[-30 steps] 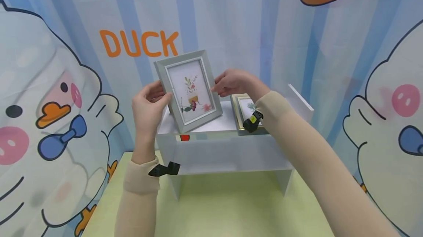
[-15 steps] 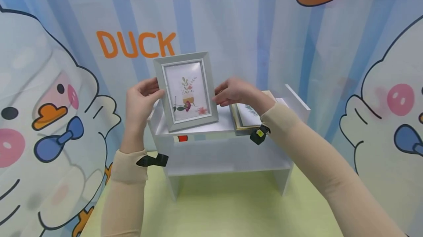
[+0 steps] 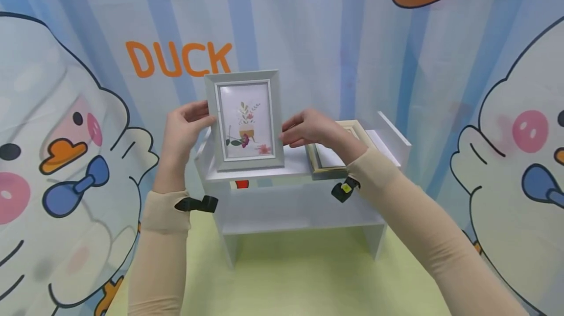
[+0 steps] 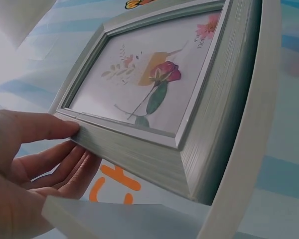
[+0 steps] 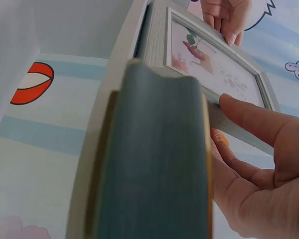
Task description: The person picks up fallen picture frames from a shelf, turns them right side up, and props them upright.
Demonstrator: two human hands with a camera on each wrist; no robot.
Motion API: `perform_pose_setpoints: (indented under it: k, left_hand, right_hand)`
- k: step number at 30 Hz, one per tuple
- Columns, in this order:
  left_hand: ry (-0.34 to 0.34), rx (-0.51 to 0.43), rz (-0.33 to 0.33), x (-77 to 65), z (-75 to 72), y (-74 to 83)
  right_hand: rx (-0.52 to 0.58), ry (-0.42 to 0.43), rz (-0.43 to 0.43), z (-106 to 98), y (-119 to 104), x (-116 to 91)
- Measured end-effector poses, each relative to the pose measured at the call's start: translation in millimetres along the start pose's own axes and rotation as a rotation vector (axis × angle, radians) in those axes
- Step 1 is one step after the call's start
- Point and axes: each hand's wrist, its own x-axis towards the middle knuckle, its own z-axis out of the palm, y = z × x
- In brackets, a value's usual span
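A grey picture frame (image 3: 246,162) with a pressed-flower print stands almost upright on the left part of the white shelf's top. My left hand (image 3: 181,130) pinches its left side, thumb on the front and fingers behind. On the opposite side, my right hand (image 3: 315,132) holds the edge between thumb (image 5: 246,112) and fingers, as the right wrist view shows. The frame's lower edge is right at the shelf top in the left wrist view. Partly under my right forearm lies a gold-edged frame (image 3: 316,162), flat on the shelf.
The white shelf (image 3: 304,211) has raised side panels, the right one (image 3: 394,132) beyond the lying frame, and a lower board. It stands on a yellow-green surface (image 3: 304,267). Behind hangs a striped curtain (image 3: 299,37) printed with ducks.
The grey picture frame has come down slightly and straightened from its tilt to near upright. Both hands kept hold of it, the right hand sinking and the left shifting a little left.
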Motion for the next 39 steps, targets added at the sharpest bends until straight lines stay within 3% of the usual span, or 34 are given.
perform_pose_setpoints:
  k: [11, 15, 18, 20, 23, 26, 33, 39]
  left_hand:
    - [0.03, 0.01, 0.017, -3.9, 2.1, 1.4]
    - [0.171, 0.076, 0.076, -14.3, 7.4, 9.7]
    - [0.297, 0.126, 0.177, -24.6, 15.9, 21.0]
    - [0.33, 0.133, 0.245, -32.0, 24.2, 28.9]
    - [0.284, 0.118, 0.309, -43.4, 38.2, 37.2]
    - [0.189, 0.091, 0.312, -52.8, 52.8, 41.2]
    - [-0.007, 0.065, 0.275, -64.2, 82.7, 43.0]
    - [-0.154, 0.084, 0.186, -71.0, 104.7, 44.3]
  right_hand:
    - [0.017, -0.024, -0.02, -2.0, 4.0, -3.4]
    - [0.013, -0.036, -0.034, -8.8, 5.4, -10.0]
    - [0.005, -0.029, -0.051, -17.3, 7.2, -18.5]
    - [-0.013, -0.001, -0.059, -24.6, 10.0, -24.8]
    - [-0.024, 0.056, -0.064, -36.7, 17.1, -33.6]
    - [-0.031, 0.095, -0.064, -49.7, 26.6, -43.0]
    - [-0.056, 0.179, -0.037, -75.6, 50.1, -70.2]
    - [-0.135, 0.299, 0.008, -90.1, 70.8, -85.7]
